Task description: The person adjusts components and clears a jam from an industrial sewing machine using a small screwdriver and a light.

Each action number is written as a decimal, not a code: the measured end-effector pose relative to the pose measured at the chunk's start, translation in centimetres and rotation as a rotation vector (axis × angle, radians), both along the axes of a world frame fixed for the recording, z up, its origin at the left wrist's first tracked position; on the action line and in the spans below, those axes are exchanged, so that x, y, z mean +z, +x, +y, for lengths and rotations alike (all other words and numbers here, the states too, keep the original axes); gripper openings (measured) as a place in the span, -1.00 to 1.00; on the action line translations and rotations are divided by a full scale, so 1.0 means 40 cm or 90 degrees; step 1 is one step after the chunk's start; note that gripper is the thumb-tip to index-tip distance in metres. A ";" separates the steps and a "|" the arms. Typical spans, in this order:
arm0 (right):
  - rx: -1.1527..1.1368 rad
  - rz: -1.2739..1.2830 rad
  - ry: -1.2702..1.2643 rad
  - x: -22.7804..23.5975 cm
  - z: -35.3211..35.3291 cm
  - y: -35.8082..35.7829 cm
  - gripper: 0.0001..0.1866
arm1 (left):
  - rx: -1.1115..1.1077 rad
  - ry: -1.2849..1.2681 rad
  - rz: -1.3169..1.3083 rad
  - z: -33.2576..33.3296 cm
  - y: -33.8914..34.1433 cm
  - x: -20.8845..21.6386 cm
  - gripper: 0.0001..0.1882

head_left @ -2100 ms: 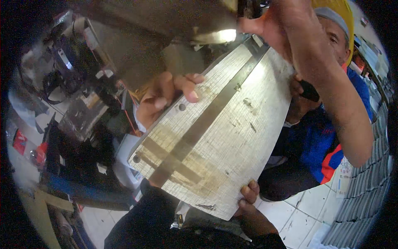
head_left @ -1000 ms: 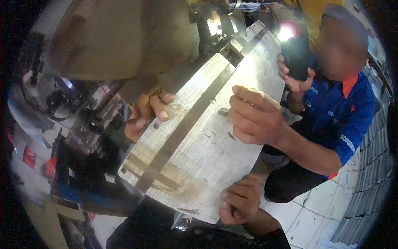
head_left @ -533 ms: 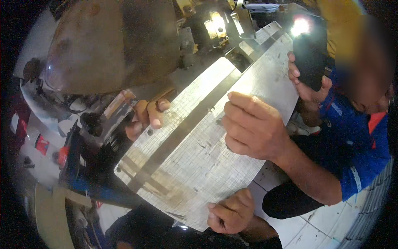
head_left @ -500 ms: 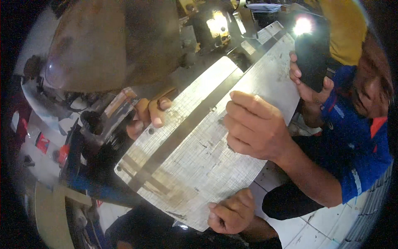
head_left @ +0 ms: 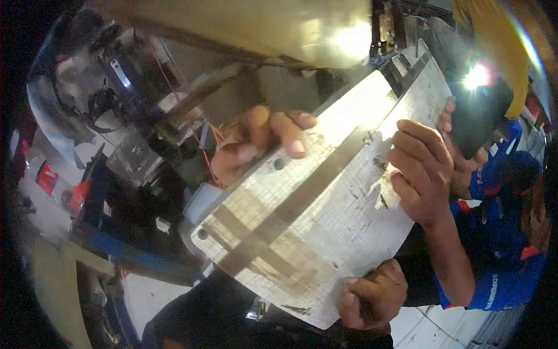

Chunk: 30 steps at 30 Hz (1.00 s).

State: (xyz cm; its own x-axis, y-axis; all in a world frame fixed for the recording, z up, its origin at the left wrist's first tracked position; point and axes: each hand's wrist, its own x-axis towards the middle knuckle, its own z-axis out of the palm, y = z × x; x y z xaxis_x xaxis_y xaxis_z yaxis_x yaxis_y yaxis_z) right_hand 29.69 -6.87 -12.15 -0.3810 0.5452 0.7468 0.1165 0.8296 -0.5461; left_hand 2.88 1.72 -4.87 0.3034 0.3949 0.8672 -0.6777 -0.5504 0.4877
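Note:
A long whitish panel point(head_left: 308, 250), marked with fine grid lines and a dark lengthwise stripe, is tilted in front of me. It has small round holes near its left edge. My left hand point(head_left: 261, 139) comes from behind and grips the upper left edge, fingertips bent over the face. At the lower right edge, my right hand point(head_left: 375, 294) is closed on the panel, its thumb on the face. A co-worker's hand point(head_left: 421, 168) lies curled over the right part; whether it holds anything is hidden. The co-worker's other hand holds a dark phone point(head_left: 482, 113) with its light shining.
A large yellowish-brown curved surface point(head_left: 261, 26) hangs above the panel. Cluttered machine parts and a thin red cord point(head_left: 200, 142) are at the left. White floor tiles point(head_left: 427, 328) show at the lower right, beside the co-worker's blue sleeve point(head_left: 491, 291).
The panel and both my hands have shifted right in the picture. The co-worker's hands and lit phone also sit farther right. The brown surface appears higher, uncovering more clutter at left.

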 end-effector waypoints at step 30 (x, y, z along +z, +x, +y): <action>-0.471 -0.042 0.042 0.365 0.216 -0.233 -0.74 | 0.070 -0.049 -0.053 -0.011 0.028 0.012 -0.79</action>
State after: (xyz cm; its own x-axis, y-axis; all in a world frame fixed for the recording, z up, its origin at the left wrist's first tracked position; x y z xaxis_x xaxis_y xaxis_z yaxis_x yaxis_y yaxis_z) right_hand 20.37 1.77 2.43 0.0229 0.6311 0.7754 0.6883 0.5525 -0.4701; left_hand 3.98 1.27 -4.41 0.1832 0.4873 0.8538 -0.6555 -0.5867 0.4755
